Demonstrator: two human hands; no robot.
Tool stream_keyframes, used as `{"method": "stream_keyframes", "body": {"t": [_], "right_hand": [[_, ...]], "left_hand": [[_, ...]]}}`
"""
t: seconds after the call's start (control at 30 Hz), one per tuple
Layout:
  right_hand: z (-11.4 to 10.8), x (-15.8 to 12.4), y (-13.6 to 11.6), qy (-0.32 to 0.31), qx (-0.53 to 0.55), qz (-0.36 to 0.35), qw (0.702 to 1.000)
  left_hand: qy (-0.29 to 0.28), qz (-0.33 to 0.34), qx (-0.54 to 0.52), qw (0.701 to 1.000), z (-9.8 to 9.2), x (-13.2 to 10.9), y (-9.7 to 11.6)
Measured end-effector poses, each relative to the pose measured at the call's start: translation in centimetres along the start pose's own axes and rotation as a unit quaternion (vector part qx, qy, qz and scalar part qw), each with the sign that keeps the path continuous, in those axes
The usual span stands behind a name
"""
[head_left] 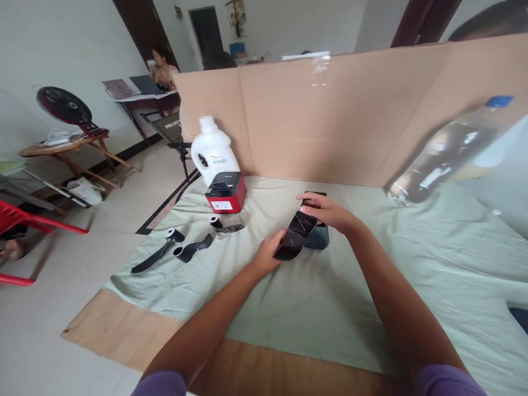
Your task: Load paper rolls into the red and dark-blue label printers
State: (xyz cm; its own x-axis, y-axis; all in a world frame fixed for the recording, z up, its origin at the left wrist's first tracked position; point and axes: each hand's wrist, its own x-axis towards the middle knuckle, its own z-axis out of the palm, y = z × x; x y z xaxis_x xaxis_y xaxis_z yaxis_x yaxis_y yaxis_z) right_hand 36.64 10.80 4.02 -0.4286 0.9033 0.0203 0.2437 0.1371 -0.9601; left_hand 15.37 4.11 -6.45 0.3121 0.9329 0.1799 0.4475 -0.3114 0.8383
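A glossy black strip (295,234) with pale scratch-like lines slants between my two hands. My left hand (269,254) is closed on its lower, curled end. My right hand (325,210) grips the upper end, its fingers bent over the strip. Behind and under the strip, close to my right hand, stands a dark box-shaped device (319,239), partly hidden by the hand and strip. To the left lie several small black rolls with pale cores, among them a front roll (179,252), a left roll (175,235) and a back roll (215,221). Each has a black tail lying on the cloth.
A red box with a black top (233,198) stands before a white jug (214,148). Behind them rises a cardboard screen (313,126), with a large plastic bottle (449,151) leaning at right. Green cloth (322,319) covers the wooden board (119,324). A person (163,74) sits far left.
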Motion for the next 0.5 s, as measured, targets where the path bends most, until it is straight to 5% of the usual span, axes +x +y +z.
{"method": "stream_keyframes", "body": {"t": [0.17, 0.37, 0.5], "right_hand": [[-3.3, -0.3, 3.0, -0.002, -0.191, -0.069, 0.979], [-2.0, 0.8, 5.8, 0.048, -0.348, -0.036, 0.936], [-1.0, 1.1, 6.9, 0.071, -0.423, -0.02, 0.903]], "left_hand": [[0.024, 0.091, 0.121, 0.988, 1.1, 0.7, 1.2], [0.049, 0.328, 0.306, 0.892, 3.5, 4.0, 2.0], [0.084, 0.374, 0.297, 0.875, 4.7, 5.2, 1.1]]}}
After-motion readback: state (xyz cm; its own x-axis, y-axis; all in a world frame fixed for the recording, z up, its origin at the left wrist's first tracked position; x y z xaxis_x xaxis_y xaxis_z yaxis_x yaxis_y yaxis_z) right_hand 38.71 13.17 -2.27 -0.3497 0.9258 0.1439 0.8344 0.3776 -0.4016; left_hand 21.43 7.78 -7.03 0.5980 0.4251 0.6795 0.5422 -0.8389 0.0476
